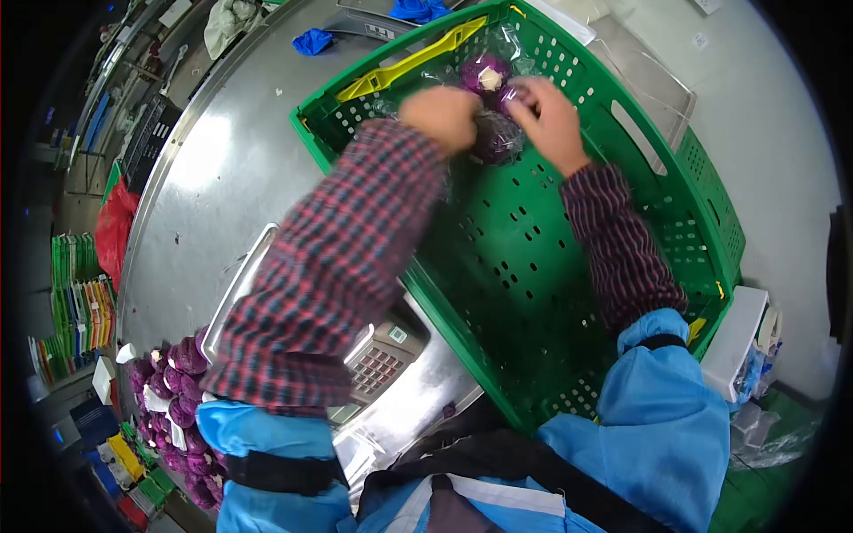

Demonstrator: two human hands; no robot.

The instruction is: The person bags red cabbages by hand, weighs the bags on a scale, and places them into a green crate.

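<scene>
Several red cabbages in clear plastic wrap lie at the far end of a large green crate (462, 324). One red cabbage (484, 71) shows its pale cut stem, and another wrapped cabbage (499, 140) sits nearer to me. My left hand (440, 117) is closed at the left of these cabbages, slightly blurred; whatever its fingers hold is hidden. From the right, my right hand (553, 123) has its thumb and fingers on a wrapped purple cabbage between the two. Loose clear film shows around both hands.
A yellow handle (413, 60) spans the crate's far left side. Left of the crate is a steel table (209, 191) with a keypad scale (378, 364). More red cabbages (173, 400) are heaped at lower left. A crumpled blue item (312, 42) lies near the table's far edge.
</scene>
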